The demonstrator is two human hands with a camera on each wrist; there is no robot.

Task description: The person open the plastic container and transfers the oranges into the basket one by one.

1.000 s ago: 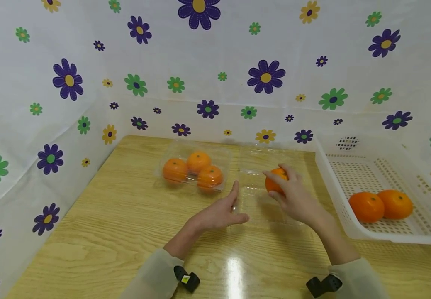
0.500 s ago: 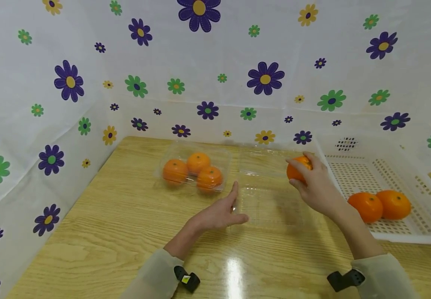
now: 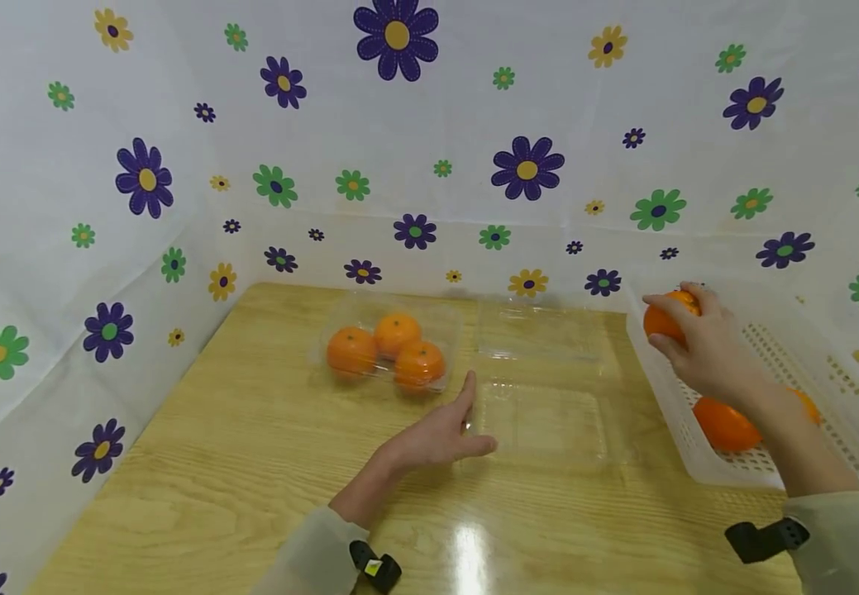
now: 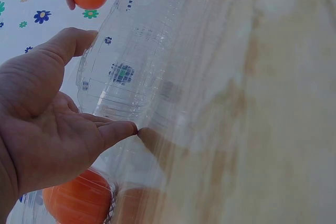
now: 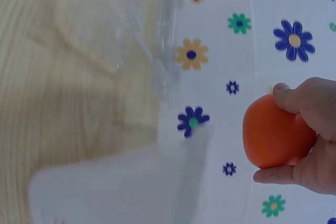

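My right hand (image 3: 719,351) grips an orange mandarin (image 3: 670,318) above the left side of the white plastic basket (image 3: 656,397). In the right wrist view the thumb and fingers hold the mandarin (image 5: 278,132) from both sides. Below that hand, two more mandarins (image 3: 723,426) lie in the basket, partly hidden by the forearm. My left hand (image 3: 432,434) has its fingers spread, fingertips at the left edge of an open clear clamshell box (image 3: 548,421) with nothing in it. In the left wrist view the thumb and fingers (image 4: 118,132) are at the box's clear wall (image 4: 126,72).
A second clear box (image 3: 444,318) holding three mandarins (image 3: 397,335) stands to the left of the open one. The wooden table (image 3: 250,463) meets a white flower-printed cloth (image 3: 459,99) at the back and left.
My right hand has carried the mandarin rightward from over the open clear box to over the basket. The left hand stays at the box's edge. The head view has tilted slightly up.
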